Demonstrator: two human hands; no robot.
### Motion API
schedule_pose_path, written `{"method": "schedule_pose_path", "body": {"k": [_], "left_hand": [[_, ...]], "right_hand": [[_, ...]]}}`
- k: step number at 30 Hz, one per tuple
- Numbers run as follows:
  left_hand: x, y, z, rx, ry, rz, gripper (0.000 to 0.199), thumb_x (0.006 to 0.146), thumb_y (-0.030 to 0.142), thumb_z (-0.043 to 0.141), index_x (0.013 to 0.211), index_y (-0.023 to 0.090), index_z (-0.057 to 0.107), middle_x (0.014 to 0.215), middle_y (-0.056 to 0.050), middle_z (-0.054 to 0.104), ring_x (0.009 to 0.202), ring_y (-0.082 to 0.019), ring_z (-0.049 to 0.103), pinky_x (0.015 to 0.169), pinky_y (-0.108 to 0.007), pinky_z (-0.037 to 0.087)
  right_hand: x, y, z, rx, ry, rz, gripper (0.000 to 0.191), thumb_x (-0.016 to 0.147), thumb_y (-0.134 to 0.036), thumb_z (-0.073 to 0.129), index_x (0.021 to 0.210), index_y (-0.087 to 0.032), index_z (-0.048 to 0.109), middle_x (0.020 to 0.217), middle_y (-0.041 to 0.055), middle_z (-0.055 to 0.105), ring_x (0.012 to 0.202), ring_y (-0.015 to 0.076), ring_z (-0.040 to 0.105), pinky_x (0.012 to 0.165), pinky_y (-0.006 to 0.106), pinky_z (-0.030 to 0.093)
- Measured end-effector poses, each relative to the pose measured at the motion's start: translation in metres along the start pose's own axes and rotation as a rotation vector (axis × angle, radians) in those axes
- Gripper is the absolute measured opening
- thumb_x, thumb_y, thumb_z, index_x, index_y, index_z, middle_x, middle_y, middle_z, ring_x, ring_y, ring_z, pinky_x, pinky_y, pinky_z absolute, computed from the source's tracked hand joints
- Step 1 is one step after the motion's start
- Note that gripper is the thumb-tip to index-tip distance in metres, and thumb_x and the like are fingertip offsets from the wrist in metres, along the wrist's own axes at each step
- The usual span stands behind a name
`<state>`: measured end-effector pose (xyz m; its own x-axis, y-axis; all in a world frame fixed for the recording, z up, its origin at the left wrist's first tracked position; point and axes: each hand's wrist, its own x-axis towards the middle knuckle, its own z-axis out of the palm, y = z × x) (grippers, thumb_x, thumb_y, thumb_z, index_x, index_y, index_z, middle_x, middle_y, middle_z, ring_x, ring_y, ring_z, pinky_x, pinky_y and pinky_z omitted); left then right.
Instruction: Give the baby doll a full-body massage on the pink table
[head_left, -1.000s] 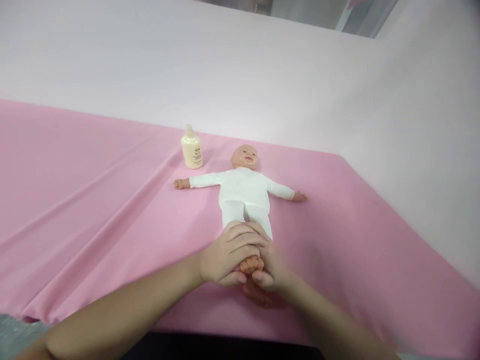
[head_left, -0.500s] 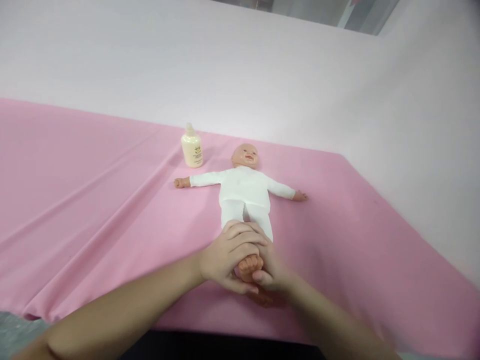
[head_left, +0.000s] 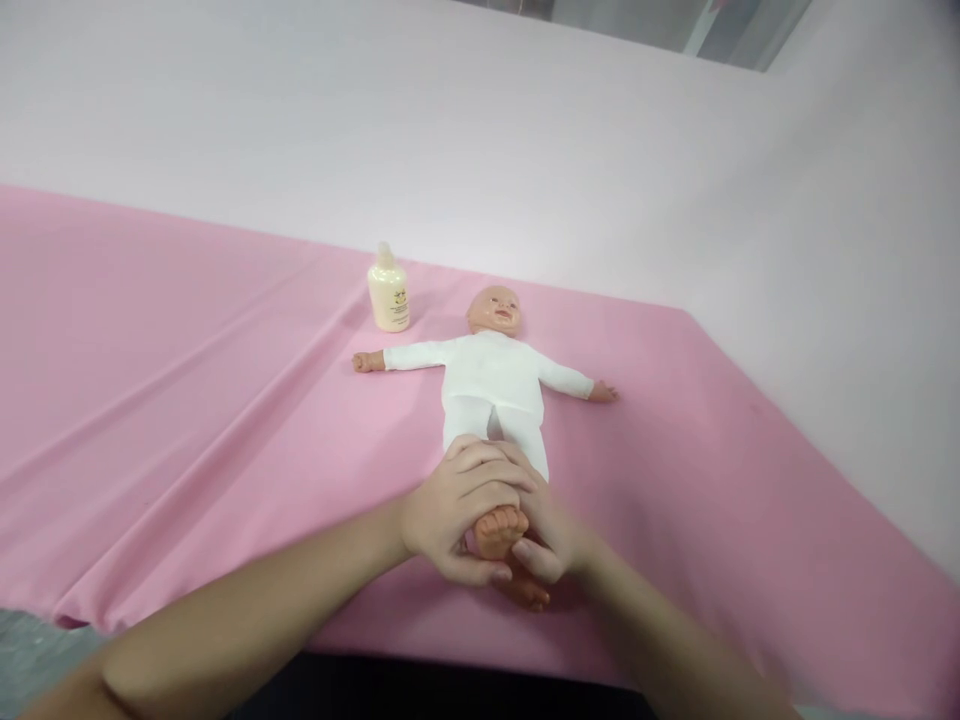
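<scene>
A baby doll (head_left: 493, 378) in white clothes lies on its back, arms spread, its head away from me. My left hand (head_left: 457, 510) and my right hand (head_left: 547, 525) are closed together around one raised foot (head_left: 501, 532) of the doll, fingers overlapping on its upper side. The toes and sole show between my two thumbs, facing me. Below my hands lies the doll's other foot (head_left: 531, 594), partly covered by my right thumb. My hands hide the doll's lower legs.
A cream pump bottle (head_left: 390, 297) stands upright beyond the doll's outstretched arm at left. Pink cloth (head_left: 247, 420), creased on the left, covers the table. Behind it rises a pale wall (head_left: 300, 120). The table's near edge runs just in front of my body.
Both thumbs have shifted slightly on the raised foot, and more of its sole shows. My hands keep their hold. The whole view has moved a little.
</scene>
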<state>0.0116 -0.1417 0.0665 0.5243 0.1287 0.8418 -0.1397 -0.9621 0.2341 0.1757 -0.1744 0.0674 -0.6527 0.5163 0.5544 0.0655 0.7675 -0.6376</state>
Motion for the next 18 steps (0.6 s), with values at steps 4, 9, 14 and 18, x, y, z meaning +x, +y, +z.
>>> {"method": "schedule_pose_path", "body": {"k": [4, 9, 14, 18], "left_hand": [[0.0000, -0.0005, 0.0016, 0.007, 0.021, 0.009, 0.044, 0.082, 0.054, 0.056, 0.106, 0.018, 0.055, 0.105, -0.010, 0.068, 0.105, -0.025, 0.058, 0.092, -0.042, 0.043], [-0.0014, -0.0018, 0.0032, 0.015, 0.022, 0.011, 0.046, 0.079, 0.054, 0.060, 0.107, 0.018, 0.054, 0.108, -0.010, 0.068, 0.106, -0.026, 0.057, 0.093, -0.043, 0.043], [-0.0040, -0.0027, 0.0046, 0.034, 0.003, -0.018, 0.043, 0.077, 0.052, 0.060, 0.105, 0.020, 0.053, 0.109, -0.009, 0.068, 0.106, -0.027, 0.057, 0.092, -0.043, 0.043], [-0.0045, -0.0015, 0.0054, 0.032, 0.007, -0.044, 0.040, 0.077, 0.050, 0.059, 0.103, 0.020, 0.052, 0.108, -0.009, 0.067, 0.104, -0.026, 0.058, 0.090, -0.042, 0.045]], "right_hand": [[-0.0014, -0.0007, 0.0006, 0.007, 0.011, 0.007, 0.052, 0.088, -0.051, 0.040, 0.124, -0.020, 0.060, 0.125, 0.0101, 0.055, 0.127, 0.0308, 0.044, 0.111, 0.053, 0.036], [-0.0003, -0.0034, 0.0006, -0.007, 0.052, 0.030, 0.047, 0.083, -0.048, 0.047, 0.120, -0.023, 0.062, 0.122, 0.0086, 0.056, 0.122, 0.0307, 0.047, 0.107, 0.052, 0.040], [-0.0012, -0.0060, 0.0042, -0.012, 0.120, 0.047, 0.044, 0.083, -0.045, 0.045, 0.117, -0.021, 0.061, 0.118, 0.0097, 0.056, 0.116, 0.0306, 0.050, 0.102, 0.051, 0.045], [-0.0038, -0.0065, 0.0080, -0.001, 0.147, 0.091, 0.045, 0.083, -0.043, 0.045, 0.118, -0.019, 0.059, 0.120, 0.0109, 0.054, 0.117, 0.0310, 0.049, 0.102, 0.051, 0.045]]}}
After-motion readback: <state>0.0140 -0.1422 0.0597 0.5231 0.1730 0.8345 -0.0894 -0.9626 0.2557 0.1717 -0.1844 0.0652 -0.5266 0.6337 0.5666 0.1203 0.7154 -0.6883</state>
